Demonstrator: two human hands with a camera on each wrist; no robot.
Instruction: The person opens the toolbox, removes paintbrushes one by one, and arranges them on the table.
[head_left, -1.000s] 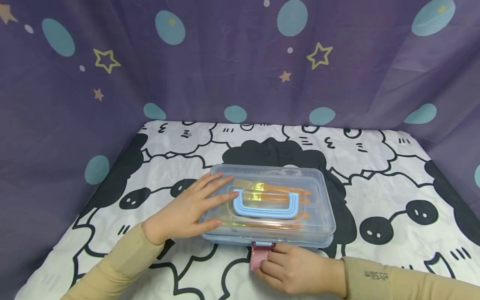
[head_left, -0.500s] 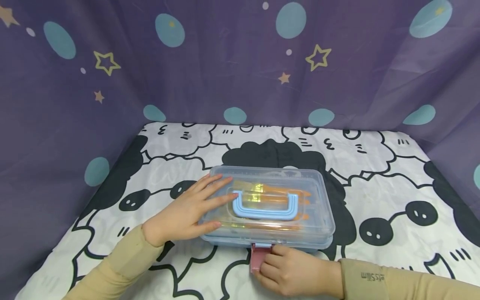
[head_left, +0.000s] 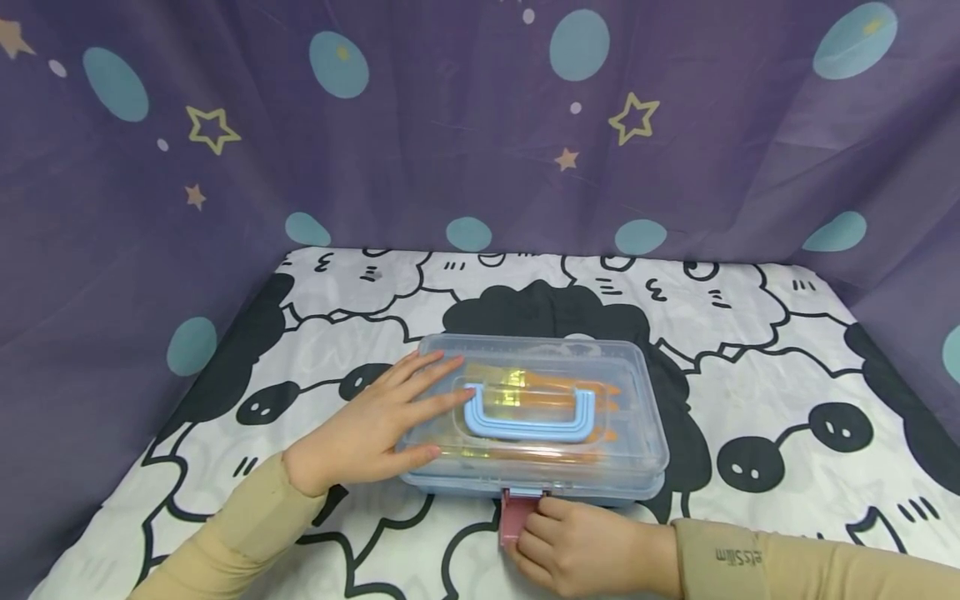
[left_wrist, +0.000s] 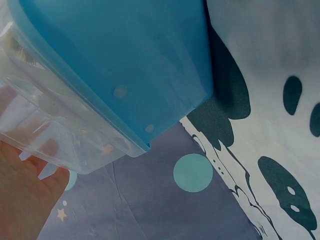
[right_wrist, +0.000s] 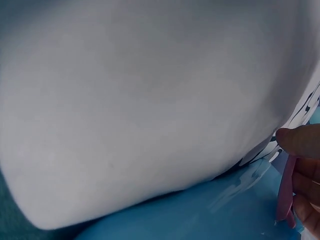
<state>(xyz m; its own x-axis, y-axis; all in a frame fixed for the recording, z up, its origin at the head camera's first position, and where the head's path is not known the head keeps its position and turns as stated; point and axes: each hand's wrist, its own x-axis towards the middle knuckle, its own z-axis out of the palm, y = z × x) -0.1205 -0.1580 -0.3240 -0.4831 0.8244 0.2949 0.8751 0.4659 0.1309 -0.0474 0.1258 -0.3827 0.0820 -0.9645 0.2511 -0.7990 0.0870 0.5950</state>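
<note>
A plastic storage box (head_left: 630,467) with a clear lid (head_left: 637,375) and blue base (left_wrist: 150,55) sits on the patterned cloth. Several orange-handled paintbrushes (head_left: 555,383) show through the lid, under a light-blue carry handle (head_left: 529,430). My left hand (head_left: 367,429) rests on the lid's left side with spread, straight fingers. At the box's front, my right hand (head_left: 577,546) holds the pink latch (head_left: 517,517), which hangs out from the edge; in the right wrist view the thumb and curled fingers are at that latch (right_wrist: 286,192). The lid is down.
A black-and-white cartoon sheep cloth (head_left: 360,542) covers the surface under the box. Behind and to the sides hangs a purple curtain (head_left: 420,150) with stars and blue ovals.
The pink latch looks slightly darker and more tilted than one second ago, with my right hand still on it. My left hand stays on the lid; the head view shifts slightly.
</note>
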